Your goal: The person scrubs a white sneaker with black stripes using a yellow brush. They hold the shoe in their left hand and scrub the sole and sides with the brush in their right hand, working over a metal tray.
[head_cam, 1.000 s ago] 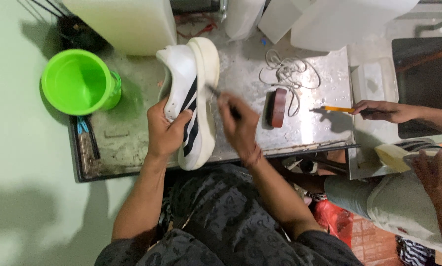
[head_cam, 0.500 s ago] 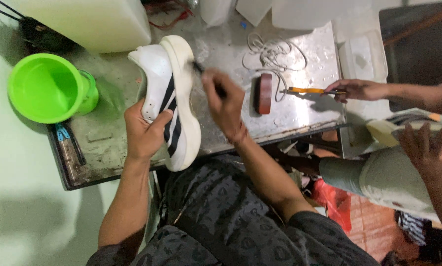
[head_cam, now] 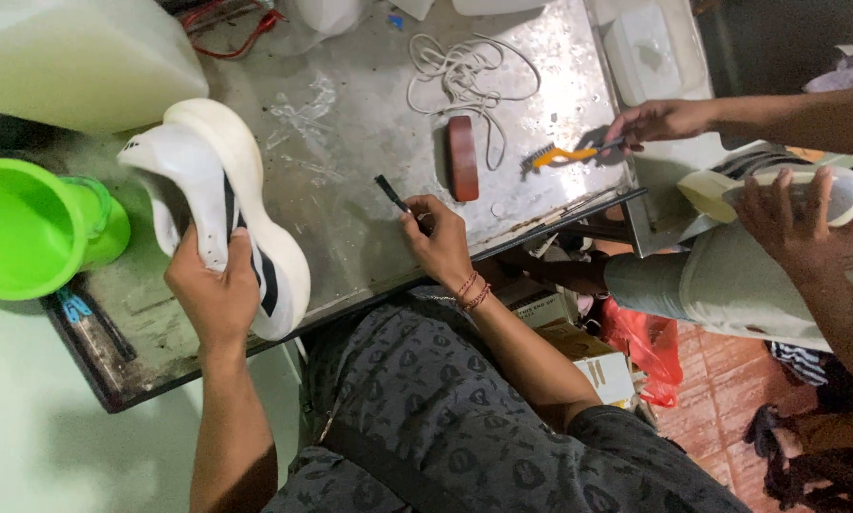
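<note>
White shoe (head_cam: 219,204) with black stripes sits in our left hand (head_cam: 212,294), grip closed around it, at nine o'clock over the metal counter (head_cam: 350,161). Our right hand (head_cam: 438,237) pinches a small dark brush (head_cam: 391,193) at centre; a green bucket (head_cam: 27,228) stands beside the shoe.

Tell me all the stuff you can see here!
White sneaker with black stripes: one, held above the table's left side.
Thin black brush: one, over mid-table.
Green plastic cup: one, far left.
Brown oblong block: one, on the table.
White cord: one, tangled, top centre.
Orange-handled brush: one, in another person's hand on the right.
Pale shoe: one, held by that person's other hand at the right edge.
Grey metal table: one, scratched.
Left hand: grips the sneaker.
Right hand: holds the black brush.
</note>
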